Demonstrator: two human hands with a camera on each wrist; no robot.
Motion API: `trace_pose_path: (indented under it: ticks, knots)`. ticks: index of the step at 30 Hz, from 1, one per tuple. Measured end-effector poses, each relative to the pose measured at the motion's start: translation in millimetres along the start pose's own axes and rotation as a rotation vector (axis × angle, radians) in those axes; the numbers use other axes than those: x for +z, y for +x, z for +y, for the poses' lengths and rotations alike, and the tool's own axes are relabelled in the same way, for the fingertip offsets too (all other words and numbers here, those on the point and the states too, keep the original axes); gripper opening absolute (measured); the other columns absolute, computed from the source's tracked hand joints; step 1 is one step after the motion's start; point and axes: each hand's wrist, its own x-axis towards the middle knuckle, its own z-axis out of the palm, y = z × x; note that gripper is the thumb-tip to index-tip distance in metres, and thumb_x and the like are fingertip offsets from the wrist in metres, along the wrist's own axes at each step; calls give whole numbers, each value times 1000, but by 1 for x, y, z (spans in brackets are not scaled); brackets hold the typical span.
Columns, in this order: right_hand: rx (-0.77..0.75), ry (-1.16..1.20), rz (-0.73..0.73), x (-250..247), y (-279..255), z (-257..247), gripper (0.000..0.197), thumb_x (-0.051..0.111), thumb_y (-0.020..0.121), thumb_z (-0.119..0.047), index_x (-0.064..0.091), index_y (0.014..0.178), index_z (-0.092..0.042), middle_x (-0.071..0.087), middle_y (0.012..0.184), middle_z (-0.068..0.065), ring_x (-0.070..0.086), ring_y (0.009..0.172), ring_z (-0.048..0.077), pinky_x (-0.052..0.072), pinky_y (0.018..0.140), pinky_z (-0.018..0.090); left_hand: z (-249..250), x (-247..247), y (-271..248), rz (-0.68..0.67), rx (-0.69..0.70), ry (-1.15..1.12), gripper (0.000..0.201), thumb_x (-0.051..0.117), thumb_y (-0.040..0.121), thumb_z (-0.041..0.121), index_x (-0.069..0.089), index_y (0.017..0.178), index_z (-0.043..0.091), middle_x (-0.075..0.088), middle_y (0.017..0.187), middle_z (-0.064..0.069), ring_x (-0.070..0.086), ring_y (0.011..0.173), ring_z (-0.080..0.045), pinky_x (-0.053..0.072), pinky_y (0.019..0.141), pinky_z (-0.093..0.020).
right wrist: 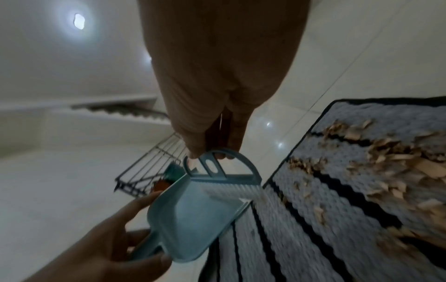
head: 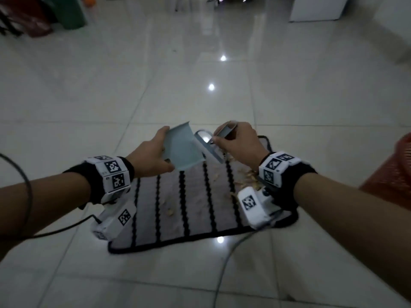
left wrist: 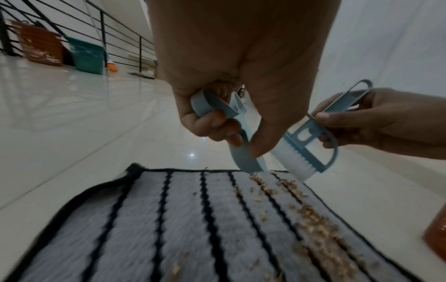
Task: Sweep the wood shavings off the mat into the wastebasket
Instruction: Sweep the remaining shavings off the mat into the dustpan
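While both hands hover above the ribbed striped mat [head: 195, 203], nothing is swept.
Left hand [head: 151, 156] grasps smooth plastic dustpan [head: 182, 150]; right hand [head: 240, 141] grasps bristled brush [left wrist: 306, 150]; curly wood shavings [head: 246, 174] lie at 3 o'clock on the mat, toward the red mesh wastebasket [head: 393, 174].

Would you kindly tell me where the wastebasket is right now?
In the head view, the orange wastebasket stands on the floor at the far right, just beyond the mat, beside the right hand.

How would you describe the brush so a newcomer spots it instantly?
Start at the striped mat on the tiled floor; both hands hover over its far edge. The right hand pinches the brush, beside the dustpan in the left hand. Same pale blue, but only it has white bristles and an open, looped handle.
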Motion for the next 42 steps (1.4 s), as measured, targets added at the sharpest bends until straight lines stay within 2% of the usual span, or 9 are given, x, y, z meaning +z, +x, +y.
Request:
trace_pose_path:
  ticks: [3,7,14,19,24,29,37,39,42]
  knots:
    - [-74,-134,-353,36,-12,-12,17,72,88,-29,75,84,-13,74,79,10,70,76,27,58,71,49,-66,6,-26,-38,-105,-17,106,80,80,24,5,156,26,53,136,-13,57,116,-31,52,86,-40]
    - [-90,-249,-521,77,-31,10,24,69,91,-32,72,85,-9,72,81,11,68,75,26,57,73,49,-133,29,-61,-91,-194,-122,111,86,69,37,14,153,32,52,134,-4,57,117,-26,51,95,-43]
    - [156,92,-226,167,-84,50,17,73,88,-15,70,74,-5,71,72,11,68,67,22,59,64,45,-210,45,-107,-204,-348,30,128,89,52,60,10,150,37,60,116,0,63,102,-23,55,87,-41]
    - [221,138,-180,208,-79,63,19,76,83,-12,63,73,-2,67,66,14,67,62,30,58,56,48,-218,56,-103,-264,-362,60,136,82,44,73,5,152,38,58,111,2,60,98,-22,52,82,-36]
    - [220,44,-173,183,-62,70,18,73,83,-6,60,75,3,65,67,18,64,61,30,57,52,42,-214,75,-94,-318,-331,131,133,84,56,67,1,154,34,56,130,-5,59,106,-24,53,84,-36]
    - [142,9,-36,147,-52,73,20,73,80,-6,57,71,1,60,63,12,54,53,19,48,48,32,-211,77,-98,-282,-274,201,130,81,57,69,1,153,34,59,122,-5,60,98,-23,52,78,-33]
    - [112,-37,-162,191,-50,57,19,75,83,-14,61,75,-5,65,69,4,61,61,13,53,54,30,-205,77,-99,-261,-269,192,130,81,56,70,5,154,32,60,121,-4,59,92,-20,44,68,-27]
    - [141,-61,-161,184,-50,60,21,74,84,-15,59,73,-6,63,67,3,57,58,11,49,52,27,-202,79,-96,-276,-260,203,130,80,57,71,4,154,32,59,122,-5,54,89,-18,44,69,-28]
    - [215,-96,-96,151,-48,72,24,74,83,-14,58,73,0,60,64,10,54,56,18,50,54,36,-201,81,-94,-321,-269,230,130,79,58,71,2,155,30,58,127,-6,50,89,-17,44,73,-27]
